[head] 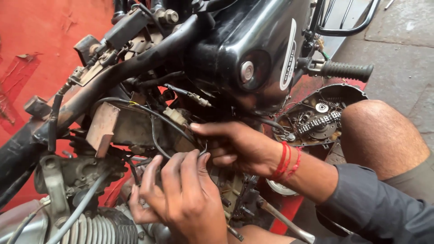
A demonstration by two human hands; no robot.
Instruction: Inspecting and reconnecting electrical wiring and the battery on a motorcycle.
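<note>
A thin black rubber-sheathed cable [156, 135] beneath the glossy black metal fuel tank [253, 49] is pinched between the curled fingers of the left hand [181, 199] and steadied by the right hand [239, 147], whose index finger is extended so the cable is held clear of the 1 finned grey engine cylinder [97, 228] below.

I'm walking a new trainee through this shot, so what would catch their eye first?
Probably the glossy black fuel tank at top centre, above a tangle of black cables. Below it, the left hand and right hand, red threads on its wrist, work among the wiring beside the finned cylinder.
</note>
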